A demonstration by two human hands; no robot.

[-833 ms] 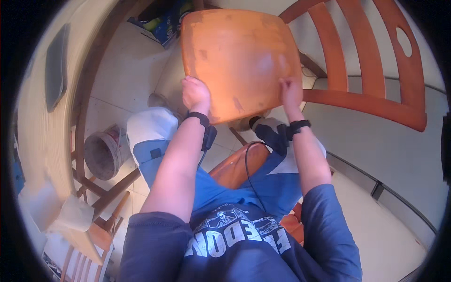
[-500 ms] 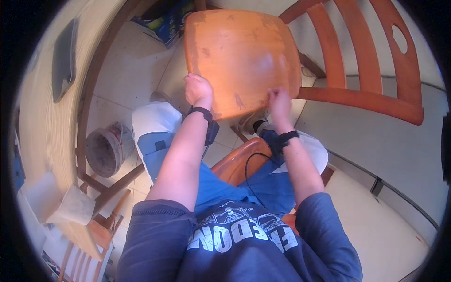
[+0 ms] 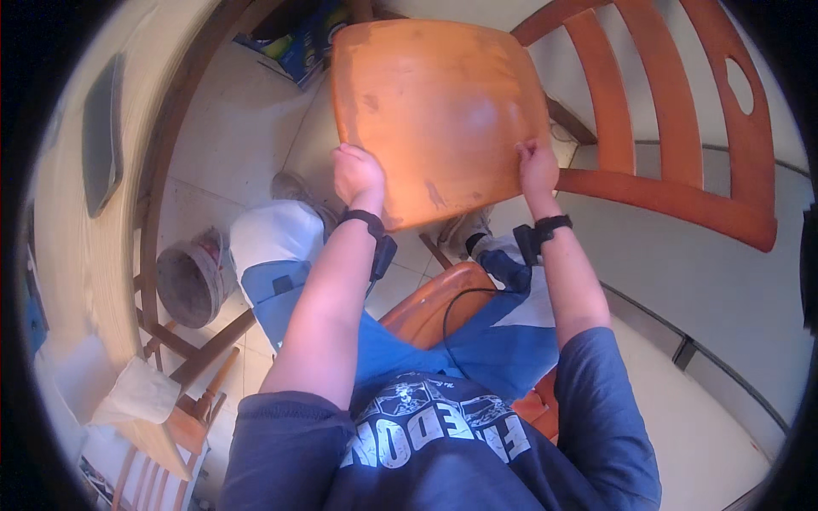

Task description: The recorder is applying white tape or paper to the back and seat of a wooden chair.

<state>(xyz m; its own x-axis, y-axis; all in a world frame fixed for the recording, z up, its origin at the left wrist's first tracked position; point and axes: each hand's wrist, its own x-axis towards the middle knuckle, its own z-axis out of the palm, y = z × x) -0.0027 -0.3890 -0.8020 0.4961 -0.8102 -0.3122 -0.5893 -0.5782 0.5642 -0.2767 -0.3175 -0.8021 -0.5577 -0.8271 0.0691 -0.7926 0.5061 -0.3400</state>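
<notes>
Head view: you hold an orange wooden seat board [image 3: 439, 106] up in front of you, one grip at each near corner.

Your left hand [image 3: 358, 175] is closed over the near-left edge, your right hand [image 3: 537, 166] pinches the near-right corner; the board stretches away from both. A slatted chair back [image 3: 673, 183] stands right, a blue box [image 3: 302, 43] far left, a grey bucket [image 3: 192, 281] below the counter [image 3: 68, 247].

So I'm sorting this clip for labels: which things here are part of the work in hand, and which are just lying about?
In hand:
orange wooden seat panel, gripped at its near edge
left hand
right hand

Lying about:
slatted wooden chair back
grey bucket on the floor
wooden table
dark flat slab on the table
white cloth
</notes>
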